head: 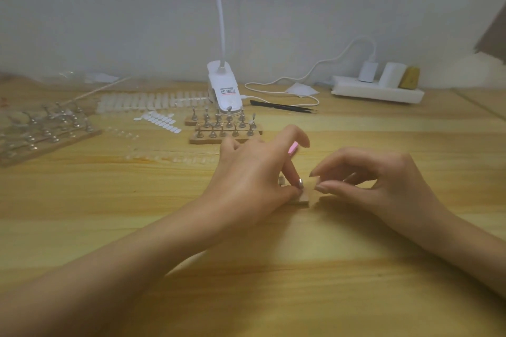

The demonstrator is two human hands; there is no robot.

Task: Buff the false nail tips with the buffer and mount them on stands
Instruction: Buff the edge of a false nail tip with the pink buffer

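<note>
My left hand (254,172) holds a pink buffer (293,148) tucked between its curled fingers, only the buffer's end showing. Its fingertips rest on a small wooden stand strip (302,201) at the table's middle, beside a metal stand head (300,183). My right hand (383,180) pinches a clear false nail tip (315,186) between thumb and forefinger, right against that stand. The tip is pale and hard to make out, and whether it sits on the stand I cannot tell.
Wooden strips with bare metal stands (224,128) lie behind my hands. A board of stands carrying tips (46,131) is at far left. Rows of loose tips (153,101), white adhesive pads (161,120), a clip lamp (224,87), black tweezers (282,107) and a power strip (377,90) line the back.
</note>
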